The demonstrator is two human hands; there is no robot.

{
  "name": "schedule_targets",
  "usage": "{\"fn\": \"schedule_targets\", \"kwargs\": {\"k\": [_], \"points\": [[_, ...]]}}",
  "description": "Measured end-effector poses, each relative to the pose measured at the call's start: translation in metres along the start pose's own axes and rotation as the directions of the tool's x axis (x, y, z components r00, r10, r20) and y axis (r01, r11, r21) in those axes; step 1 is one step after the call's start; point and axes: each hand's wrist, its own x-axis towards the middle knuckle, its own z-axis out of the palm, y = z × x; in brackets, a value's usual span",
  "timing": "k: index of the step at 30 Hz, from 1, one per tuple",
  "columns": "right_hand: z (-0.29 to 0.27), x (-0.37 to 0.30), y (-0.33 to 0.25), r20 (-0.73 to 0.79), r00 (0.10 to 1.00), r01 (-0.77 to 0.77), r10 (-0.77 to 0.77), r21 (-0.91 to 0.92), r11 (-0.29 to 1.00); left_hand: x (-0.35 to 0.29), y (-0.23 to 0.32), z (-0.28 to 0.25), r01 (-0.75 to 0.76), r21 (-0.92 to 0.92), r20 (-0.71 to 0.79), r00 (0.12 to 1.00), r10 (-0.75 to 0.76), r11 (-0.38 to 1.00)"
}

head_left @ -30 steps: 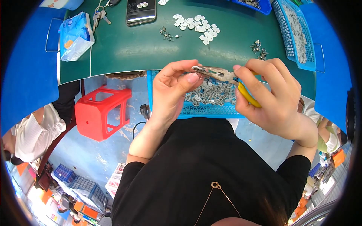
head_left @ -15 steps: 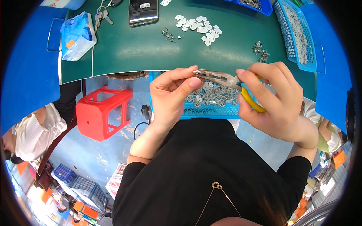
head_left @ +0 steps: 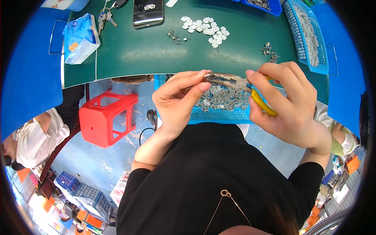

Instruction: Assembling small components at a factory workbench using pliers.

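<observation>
Yellow-handled pliers (head_left: 235,82) lie in my right hand (head_left: 288,102), whose fingers are wrapped round the grips. The plier jaws point left and meet a small white-and-metal piece (head_left: 207,76) pinched between the thumb and forefinger of my left hand (head_left: 178,100). Fingertips and jaws hide most of that piece. Below the pliers, a blue basket (head_left: 219,116) holds many small metal parts (head_left: 223,98). Beyond my hands, a scatter of white flat pieces (head_left: 213,33) rests on the green table (head_left: 149,58), with small metal fittings (head_left: 173,37) to their left.
More metal fittings (head_left: 270,51) lie at the table's right. A light-blue basket of flat pieces (head_left: 324,58) and a dark-blue tray (head_left: 274,9) stand behind them. Phone (head_left: 148,19), keys (head_left: 105,17) and tissue pack (head_left: 80,39) are at left. A red stool (head_left: 96,121) stands on the floor.
My left hand has shifted very slightly left, and the right hand has turned a little at the grips. The small piece stays at the plier tips.
</observation>
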Motion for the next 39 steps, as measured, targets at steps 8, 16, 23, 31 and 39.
{"fn": "schedule_targets", "kwargs": {"k": [8, 16, 23, 31, 39], "points": [[-0.003, 0.002, 0.000, 0.005, 0.999, 0.038, -0.038, -0.044, 0.998, -0.002, 0.000, -0.001, -0.012, 0.005, 0.000, 1.000, 0.012, 1.000], [-0.004, 0.002, 0.002, -0.005, 0.999, 0.037, -0.037, -0.022, 0.999, -0.002, -0.002, -0.001, -0.014, -0.005, -0.001, 1.000, 0.014, 1.000], [-0.008, 0.002, 0.002, 0.020, 0.999, 0.031, -0.030, -0.018, 0.999, -0.002, -0.001, 0.000, -0.062, 0.039, 0.021, 0.998, 0.061, 0.997], [-0.011, 0.006, 0.003, 0.050, 0.997, 0.052, -0.052, -0.009, 0.999, -0.004, -0.001, -0.001, -0.080, 0.156, 0.028, 0.997, 0.076, 0.985], [-0.010, 0.006, 0.001, 0.052, 0.995, 0.086, -0.083, -0.067, 0.994, -0.003, 0.000, -0.001, -0.146, 0.256, 0.033, 0.989, 0.142, 0.956]]}}
